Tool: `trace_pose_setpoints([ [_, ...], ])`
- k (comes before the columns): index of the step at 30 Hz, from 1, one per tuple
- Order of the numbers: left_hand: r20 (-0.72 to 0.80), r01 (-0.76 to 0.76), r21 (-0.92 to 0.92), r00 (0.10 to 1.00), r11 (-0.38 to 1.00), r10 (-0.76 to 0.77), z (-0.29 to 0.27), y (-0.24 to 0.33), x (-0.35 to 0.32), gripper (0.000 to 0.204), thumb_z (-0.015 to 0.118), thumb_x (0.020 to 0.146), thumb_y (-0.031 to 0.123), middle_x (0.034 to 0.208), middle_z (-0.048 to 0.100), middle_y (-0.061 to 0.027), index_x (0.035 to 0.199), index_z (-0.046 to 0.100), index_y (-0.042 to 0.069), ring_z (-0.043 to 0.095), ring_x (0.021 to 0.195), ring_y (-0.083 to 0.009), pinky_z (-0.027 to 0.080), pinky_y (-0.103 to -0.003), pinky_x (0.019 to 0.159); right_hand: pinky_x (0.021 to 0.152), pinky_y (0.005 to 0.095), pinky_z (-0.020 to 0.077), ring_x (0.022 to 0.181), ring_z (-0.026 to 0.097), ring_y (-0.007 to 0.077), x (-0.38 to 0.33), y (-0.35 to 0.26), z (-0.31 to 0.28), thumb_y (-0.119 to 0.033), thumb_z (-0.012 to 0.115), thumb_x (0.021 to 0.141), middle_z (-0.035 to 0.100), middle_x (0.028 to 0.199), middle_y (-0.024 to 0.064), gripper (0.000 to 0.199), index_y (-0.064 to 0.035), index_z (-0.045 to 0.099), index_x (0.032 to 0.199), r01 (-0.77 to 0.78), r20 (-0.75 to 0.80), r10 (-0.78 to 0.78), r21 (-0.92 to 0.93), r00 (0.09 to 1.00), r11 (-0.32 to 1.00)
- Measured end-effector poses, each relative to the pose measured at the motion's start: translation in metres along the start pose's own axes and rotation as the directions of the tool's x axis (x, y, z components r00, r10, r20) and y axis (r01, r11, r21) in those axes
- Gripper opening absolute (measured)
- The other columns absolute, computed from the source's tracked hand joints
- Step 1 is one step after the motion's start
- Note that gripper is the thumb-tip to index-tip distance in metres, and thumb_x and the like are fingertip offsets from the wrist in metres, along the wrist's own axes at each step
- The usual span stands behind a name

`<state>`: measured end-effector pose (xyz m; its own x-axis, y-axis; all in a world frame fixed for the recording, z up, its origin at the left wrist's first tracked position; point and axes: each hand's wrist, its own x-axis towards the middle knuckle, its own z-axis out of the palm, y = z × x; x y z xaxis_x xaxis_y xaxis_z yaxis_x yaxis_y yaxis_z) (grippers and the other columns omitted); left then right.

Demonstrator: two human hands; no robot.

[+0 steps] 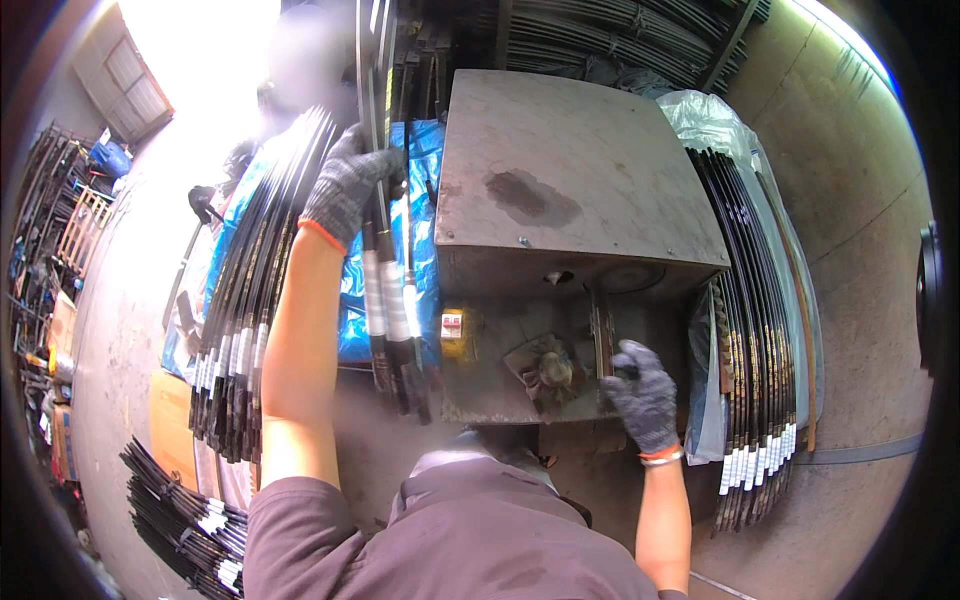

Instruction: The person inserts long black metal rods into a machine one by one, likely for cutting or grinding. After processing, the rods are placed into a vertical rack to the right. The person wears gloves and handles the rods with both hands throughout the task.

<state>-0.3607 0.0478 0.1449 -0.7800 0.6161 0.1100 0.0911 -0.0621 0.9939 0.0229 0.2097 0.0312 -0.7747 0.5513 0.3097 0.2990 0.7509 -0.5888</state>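
Observation:
My left hand (345,185), in a grey knit glove with an orange cuff, reaches forward and grips a bundle of long black cables (388,300) with white bands and metal end fittings. My right hand (640,395), gloved the same way, holds a thin upright cable or rod (602,335) at the front of a grey metal machine (570,170). A round metal fitting (550,370) sits on the machine's lower shelf just left of that hand.
Another large bundle of black cables (245,290) lies on blue sheeting (355,290) to the left. More cables (755,330) rest on clear plastic to the right. A further bundle (185,525) lies on the concrete floor at lower left. A person stands blurred beyond.

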Motion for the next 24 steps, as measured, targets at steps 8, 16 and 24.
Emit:
trace_pose_setpoints([
  [8,0.105,0.075,-0.088,0.992,0.993,-0.065,0.016,-0.007,-0.021,0.040,0.068,0.072,0.008,0.080,0.058,-0.0075,0.106,0.048,-0.001,0.058,0.060,-0.0154,0.051,-0.027,0.050,0.074,0.0304,0.0496,0.081,0.061,0.0212,0.017,-0.050,0.035,-0.021,0.075,0.069,0.061,0.094,0.0115,0.054,-0.0025,0.052,0.115,-0.021,0.240,-0.052,0.295,0.969,0.955],
  [16,0.018,-0.168,-0.036,0.986,0.985,0.169,0.017,-0.006,-0.037,0.020,0.061,0.073,0.006,0.068,0.053,-0.0046,0.089,0.050,0.001,0.054,0.054,-0.0128,0.048,-0.025,0.049,0.078,0.0292,0.0488,0.085,0.061,0.0188,0.012,-0.024,0.026,-0.021,0.075,0.070,0.061,0.096,0.0118,0.060,-0.0019,0.048,0.119,-0.167,0.313,0.041,0.388,0.949,0.907],
  [24,0.182,-0.089,-0.214,0.975,0.973,0.129,0.145,-0.001,-0.071,0.041,0.068,0.077,0.011,0.087,0.061,-0.0086,0.111,0.048,0.001,0.060,0.078,-0.0158,0.051,-0.028,0.069,0.069,0.0264,0.0487,0.079,0.057,0.0109,0.069,-0.083,0.033,-0.010,0.071,0.073,0.058,0.088,0.0037,0.052,-0.0026,0.045,0.117,-0.377,0.420,0.054,0.741,0.906,0.555],
])
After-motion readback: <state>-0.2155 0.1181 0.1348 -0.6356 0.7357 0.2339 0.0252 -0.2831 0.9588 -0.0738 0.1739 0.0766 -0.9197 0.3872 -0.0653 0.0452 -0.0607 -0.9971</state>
